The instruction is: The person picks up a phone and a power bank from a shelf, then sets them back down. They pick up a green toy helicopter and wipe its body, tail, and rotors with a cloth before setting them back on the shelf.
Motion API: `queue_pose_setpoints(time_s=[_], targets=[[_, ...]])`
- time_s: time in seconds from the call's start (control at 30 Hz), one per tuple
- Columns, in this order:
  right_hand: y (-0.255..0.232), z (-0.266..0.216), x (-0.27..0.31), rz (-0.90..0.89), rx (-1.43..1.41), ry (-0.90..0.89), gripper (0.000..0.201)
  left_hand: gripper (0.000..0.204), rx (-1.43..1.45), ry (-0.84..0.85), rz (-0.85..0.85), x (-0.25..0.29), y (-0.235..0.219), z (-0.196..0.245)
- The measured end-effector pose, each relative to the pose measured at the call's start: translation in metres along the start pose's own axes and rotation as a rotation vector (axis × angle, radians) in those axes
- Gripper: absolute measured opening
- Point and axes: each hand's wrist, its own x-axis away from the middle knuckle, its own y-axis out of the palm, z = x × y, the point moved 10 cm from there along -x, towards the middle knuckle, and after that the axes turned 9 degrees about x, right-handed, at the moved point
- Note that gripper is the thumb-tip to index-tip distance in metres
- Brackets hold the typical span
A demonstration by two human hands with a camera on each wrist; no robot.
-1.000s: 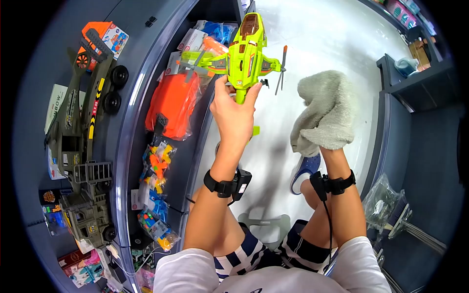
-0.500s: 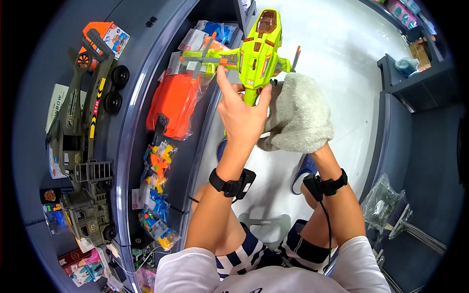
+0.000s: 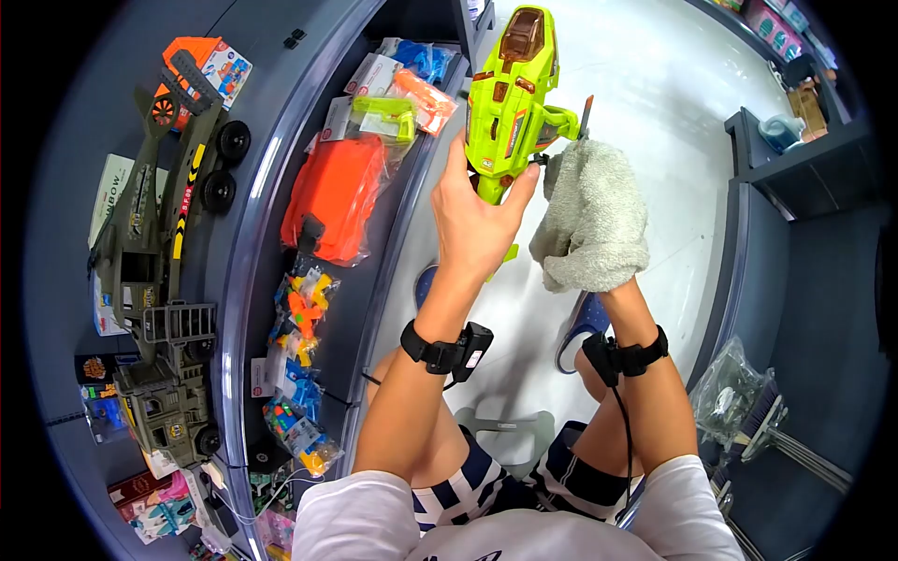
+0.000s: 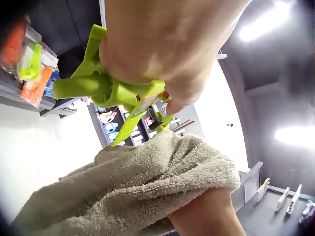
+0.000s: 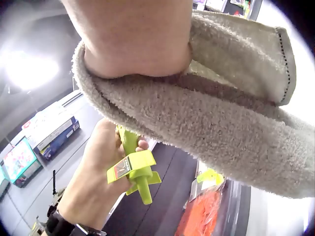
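A lime-green toy aircraft (image 3: 505,117) with a brown canopy is held nose-up in front of me. My left hand (image 3: 482,220) grips its rear end, thumb on one side and fingers on the other. A grey-beige towel (image 3: 599,220) covers my right hand completely, so its fingers are hidden and only the wrist (image 3: 620,297) shows. The towel's upper edge lies at the toy's right wing (image 3: 559,124), just below a propeller blade (image 3: 586,110). From the left wrist view, the towel (image 4: 147,182) hangs in thick folds below the toy's green tail (image 4: 78,87).
On the left shelf lie an orange bagged item (image 3: 335,201), several small bagged toys (image 3: 304,323) and a large dark-green toy vehicle (image 3: 164,402). Brushes in plastic (image 3: 739,397) stand at the right. A blue shoe (image 3: 585,327) is on the white floor.
The toy has moved right and rolled, and its left wing has gone from sight. The towel-covered right hand has come left, from well apart to the toy's right wing.
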Motion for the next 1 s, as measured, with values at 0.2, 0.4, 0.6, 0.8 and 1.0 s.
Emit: queue_pose_setpoints(time_s=[0.2,0.4,0.6,0.8,1.0], targets=[[0.0,0.006,0.004,-0.178,-0.114,0.089,0.058,0.04,0.177,-0.059,0.068,0.0,-0.003,-0.009],[-0.004,0.039,0.032,0.136,-0.718,0.235,0.058,0.036,0.239,-0.276,0.198,-0.002,-0.027,-0.029],[0.026,0.09,0.05,0.278,-1.133,0.558,0.048,0.038,0.602,-0.391,0.219,-0.006,-0.036,-0.05],[0.05,0.109,0.061,0.196,-1.327,0.715,0.044,0.027,1.172,-0.528,0.03,-0.005,-0.022,-0.05],[0.047,0.108,0.061,0.1,-0.865,0.745,0.045,0.026,1.409,-0.469,-0.133,-0.006,-0.014,-0.033]])
